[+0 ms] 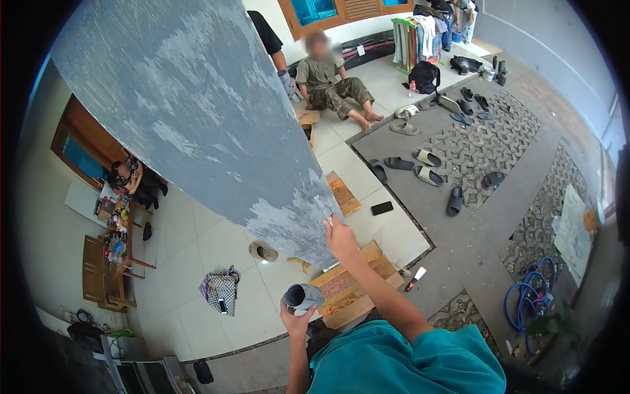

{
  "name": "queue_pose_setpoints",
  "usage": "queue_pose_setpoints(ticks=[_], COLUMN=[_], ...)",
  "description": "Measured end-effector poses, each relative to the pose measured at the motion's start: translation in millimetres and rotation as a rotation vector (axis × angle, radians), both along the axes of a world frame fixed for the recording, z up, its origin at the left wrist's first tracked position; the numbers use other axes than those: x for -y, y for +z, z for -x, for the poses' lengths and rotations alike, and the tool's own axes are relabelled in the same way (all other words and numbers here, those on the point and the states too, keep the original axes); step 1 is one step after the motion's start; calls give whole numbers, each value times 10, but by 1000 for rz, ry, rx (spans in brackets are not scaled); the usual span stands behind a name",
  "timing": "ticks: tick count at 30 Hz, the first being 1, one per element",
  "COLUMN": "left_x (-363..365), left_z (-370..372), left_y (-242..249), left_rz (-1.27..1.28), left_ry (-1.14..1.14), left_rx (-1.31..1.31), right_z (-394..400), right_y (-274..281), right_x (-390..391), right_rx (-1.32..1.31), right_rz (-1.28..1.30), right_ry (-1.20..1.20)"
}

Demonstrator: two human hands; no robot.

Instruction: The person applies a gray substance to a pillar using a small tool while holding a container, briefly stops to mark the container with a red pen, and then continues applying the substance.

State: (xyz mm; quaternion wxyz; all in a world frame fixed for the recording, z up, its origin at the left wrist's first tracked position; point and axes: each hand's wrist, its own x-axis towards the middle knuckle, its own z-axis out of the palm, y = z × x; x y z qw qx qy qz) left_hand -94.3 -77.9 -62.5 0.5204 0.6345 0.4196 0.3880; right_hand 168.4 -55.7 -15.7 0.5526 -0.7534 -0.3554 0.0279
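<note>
Hand-working of a tall, flat-faced grey pillar (216,125) with streaky pale patches. The right hand (341,241) is gripping a small, thin pale tool (329,219), fingers closed narrowly round it; its tip, too indistinct to identify, is apparently meeting the pillar's face near the lower right edge. The left hand (298,320) is curving widely round a grey-smeared, open-topped cup (303,297), which is tilting slightly beside the pillar's bottom corner. Stained brown cardboard (364,279) is lying below that corner, on the tiled floor (246,315); a black phone (381,208) is resting near the floor's dark-trimmed edge, and a scraper with a pale blade (420,271) is lying just outside it. The step in hand, as judged here, is spreading grey coating; a further stroke is calling for light, even pressure and a steady cup
</note>
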Motion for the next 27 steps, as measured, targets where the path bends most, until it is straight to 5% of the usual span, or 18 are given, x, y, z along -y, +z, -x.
queue_pose_setpoints(ticks=[2, 11, 18, 27], left_x=[64, 29, 59, 138], left_z=[-5, -38, -41, -45], left_y=[13, 125, 56, -34], left_rz=[25, -5, -7, 21], left_ry=[5, -11, 18, 27], left_rx=[3, -12, 28, 16], right_z=[2, 98, 49, -197], right_y=[-35, 245, -92, 130], right_x=[1, 28, 138, 45], right_rx=[-84, 18, -79, -2], right_rz=[329, -60, 287, -31], right_ry=[28, 20, -20, -11])
